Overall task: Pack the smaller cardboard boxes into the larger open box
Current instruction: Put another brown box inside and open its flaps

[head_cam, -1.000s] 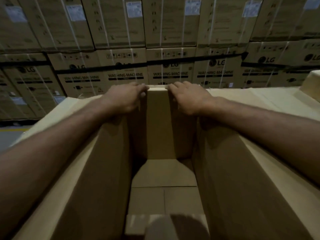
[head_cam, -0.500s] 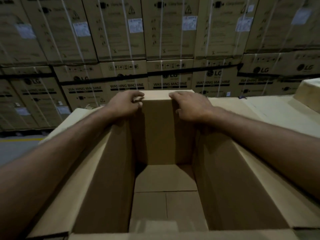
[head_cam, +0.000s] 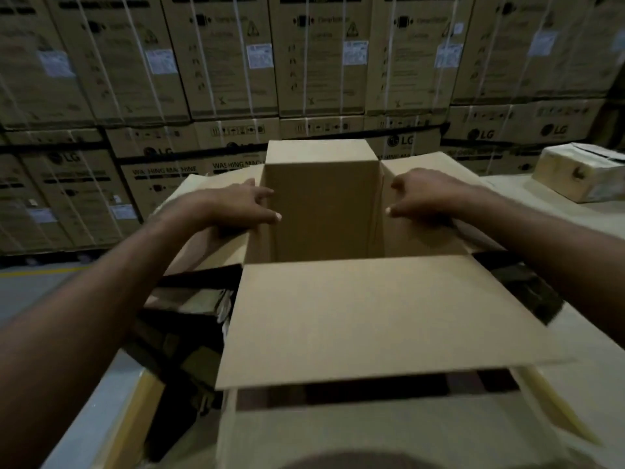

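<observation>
Lowering off the top of the far flap (head_cam: 321, 204) of the larger open box (head_cam: 372, 316): left grip (head_cam: 241, 206) released, touching its left edge; right grip (head_cam: 426, 198) released, just beside its right.

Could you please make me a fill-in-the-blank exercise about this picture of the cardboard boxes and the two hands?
1. The stacked cartons behind are printed WASHING ____.
2. Their logo reads ____.
3. The pale wrapped package lies to the ____ of the right hand.
4. The left hand reaches over the ____ side flap of the large open box.

Missing words: MACHINE; LG; right; left.
</observation>
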Tool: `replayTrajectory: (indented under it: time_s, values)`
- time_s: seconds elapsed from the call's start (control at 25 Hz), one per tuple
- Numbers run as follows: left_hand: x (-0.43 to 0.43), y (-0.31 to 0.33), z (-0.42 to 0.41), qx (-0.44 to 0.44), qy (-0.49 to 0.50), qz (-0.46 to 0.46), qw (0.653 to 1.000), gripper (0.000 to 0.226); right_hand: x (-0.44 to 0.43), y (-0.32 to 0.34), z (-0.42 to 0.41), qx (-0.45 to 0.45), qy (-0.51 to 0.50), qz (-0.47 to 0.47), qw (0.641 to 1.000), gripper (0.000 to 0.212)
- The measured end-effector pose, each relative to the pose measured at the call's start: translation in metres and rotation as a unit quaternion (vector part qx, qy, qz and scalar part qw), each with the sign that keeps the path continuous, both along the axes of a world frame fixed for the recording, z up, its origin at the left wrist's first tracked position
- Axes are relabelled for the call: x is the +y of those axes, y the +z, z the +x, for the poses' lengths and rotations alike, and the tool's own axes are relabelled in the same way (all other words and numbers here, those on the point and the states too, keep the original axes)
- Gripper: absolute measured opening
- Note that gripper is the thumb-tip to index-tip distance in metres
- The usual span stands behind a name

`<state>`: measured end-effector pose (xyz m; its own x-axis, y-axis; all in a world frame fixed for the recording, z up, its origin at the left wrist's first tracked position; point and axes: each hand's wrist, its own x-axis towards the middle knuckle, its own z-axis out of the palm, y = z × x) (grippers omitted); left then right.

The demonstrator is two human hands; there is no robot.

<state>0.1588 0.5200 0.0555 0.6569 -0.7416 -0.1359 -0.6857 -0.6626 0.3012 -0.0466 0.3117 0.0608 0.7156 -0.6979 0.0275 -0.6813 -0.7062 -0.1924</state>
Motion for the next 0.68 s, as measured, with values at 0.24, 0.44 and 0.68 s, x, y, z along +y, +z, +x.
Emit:
replayTrajectory:
  time_s: [0.24,0.44,0.68]
  values:
    - [0.064,-0.027,-0.039,0.019,-0.028,-0.071,0.997,0.078,0.063,-0.035,-0.082,-0.148,-0.054,-0.035,0.987,0.052]
    - [0.093,-0.01,-0.086,0.066,-0.055,0.009,0.996,0.091,0.066,-0.036,-0.108,-0.199,-0.031,0.023,0.979,0.065]
    - [0.103,-0.028,-0.139,-0.058,0.041,-0.058,0.996,0.07,0.07,-0.062,-0.13,-0.192,0.061,-0.082,0.976,0.075]
